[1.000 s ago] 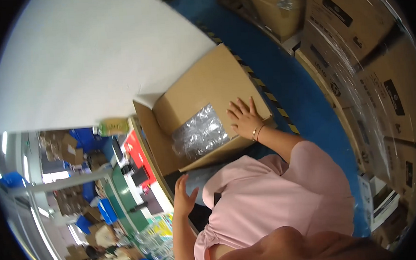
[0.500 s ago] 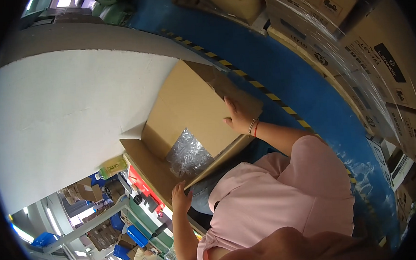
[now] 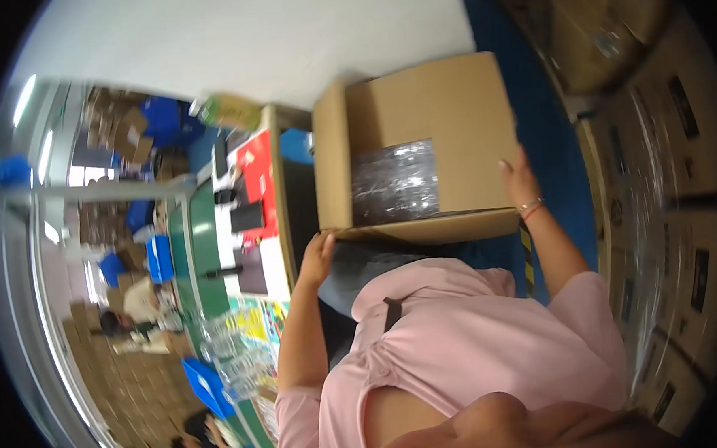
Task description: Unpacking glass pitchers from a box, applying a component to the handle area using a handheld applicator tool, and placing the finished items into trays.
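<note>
Left hand (image 3: 317,260): fingers bent up against the near left corner of the box; I can't tell from here whether they pinch the edge or only touch it.
Right hand (image 3: 522,184): clasped on the box's right side, thumb lying over the edge; thin bracelets (image 3: 529,207), one of them red, circle the wrist.
Both hands: well apart, with the box between them.
Cardboard box (image 3: 473,169): straight ahead of the person, just beyond the lap, its open side toward my camera (what bears its weight, I can't make out).
Plastic-wrapped bundle (image 3: 395,181): inside the box, toward its left, shiny and clear; I can't read what the film covers.
Pink top (image 3: 478,331): the wearer's, filling the lower middle of my view.
Green bench (image 3: 202,232): left of the box, with a red sheet (image 3: 259,176) and clear containers (image 3: 240,356) on it.
Bottle (image 3: 231,111): greenish, tipped sideways in my view, near the bench's far end.
Co-worker (image 3: 142,304): beyond the bench, in a pale top.
Carton stack (image 3: 675,232): to the right, film-wrapped, across a strip of blue floor (image 3: 566,241).
</note>
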The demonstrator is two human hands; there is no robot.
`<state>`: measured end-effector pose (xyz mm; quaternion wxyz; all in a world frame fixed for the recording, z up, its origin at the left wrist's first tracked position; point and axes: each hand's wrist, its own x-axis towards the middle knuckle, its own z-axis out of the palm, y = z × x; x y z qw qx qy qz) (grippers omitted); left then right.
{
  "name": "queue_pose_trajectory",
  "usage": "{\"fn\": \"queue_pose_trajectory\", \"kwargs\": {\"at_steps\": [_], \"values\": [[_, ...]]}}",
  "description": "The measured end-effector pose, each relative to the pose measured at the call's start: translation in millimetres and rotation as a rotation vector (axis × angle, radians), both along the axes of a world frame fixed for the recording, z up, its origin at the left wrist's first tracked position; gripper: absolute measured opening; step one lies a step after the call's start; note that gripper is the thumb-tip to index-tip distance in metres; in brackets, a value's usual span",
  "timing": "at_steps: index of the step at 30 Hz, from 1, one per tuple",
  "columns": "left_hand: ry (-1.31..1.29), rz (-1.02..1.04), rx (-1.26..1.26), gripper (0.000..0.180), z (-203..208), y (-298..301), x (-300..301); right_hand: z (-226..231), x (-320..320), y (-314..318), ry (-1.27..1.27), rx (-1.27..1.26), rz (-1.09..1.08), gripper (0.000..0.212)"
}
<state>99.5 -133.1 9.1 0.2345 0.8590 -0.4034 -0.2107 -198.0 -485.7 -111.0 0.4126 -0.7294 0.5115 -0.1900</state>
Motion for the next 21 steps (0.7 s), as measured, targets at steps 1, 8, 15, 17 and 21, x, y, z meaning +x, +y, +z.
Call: {"fn": "queue_pose_trajectory", "kwargs": {"at_steps": [1,8,15,17,21], "values": [[-0.109,-0.138,0.057,0.034,-5.9,2.3,3.4,-2.9,4.0,-0.6,0.042,-0.058,-0.015,0.062],[0.045,0.664,0.124,0.098,-52.2,10.4,28.3,0.0,48.7,-15.3,0.374,-0.349,-0.162,0.070],[0.452,0.494,-0.362,0.061,-85.1,-11.3,34.4,2.4,44.5,-22.0,0.440,-0.422,-0.125,0.058],[0.444,0.475,-0.376,0.062,-70.4,-14.0,26.9,-8.0,26.1,-31.9,0.444,-0.501,-0.112,0.055],[0.395,0.280,-0.406,0.068,-65.3,-6.3,-1.9,-6.3,7.5,-39.1,0.415,-0.497,-0.095,0.054]]}}
